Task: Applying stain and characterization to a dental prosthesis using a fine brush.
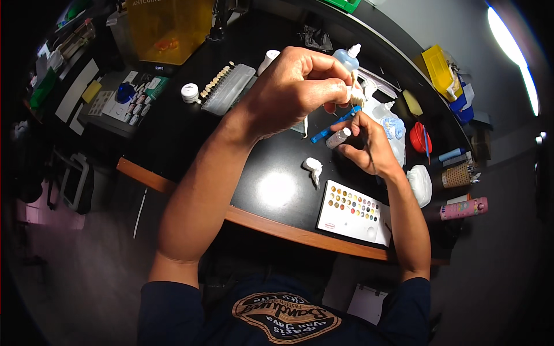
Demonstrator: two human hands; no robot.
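Note:
My left hand (303, 86) is raised over the table, thumb and fingers pinched on a small cream-coloured dental model (358, 97) with a row of teeth. Just below it, my right hand (369, 141) is curled, with a thin brush-like tool (371, 151) running along its palm side; the tip is hard to make out. Beside the right fingers is a small white-capped bottle (338, 138); whether they touch it I cannot tell. Behind that bottle a blue pen-like stick (323, 134) lies slanted. A crumpled white tissue (313, 166) sits nearer to me.
A white palette of coloured samples (352, 210) lies near the wooden table edge (277, 226). A tooth shade guide (216, 81), a white jar (189, 92) and an amber-covered machine (167, 34) stand left. A clear squeeze bottle (348, 57), red round container (418, 138) and pink bottle (464, 209) are right.

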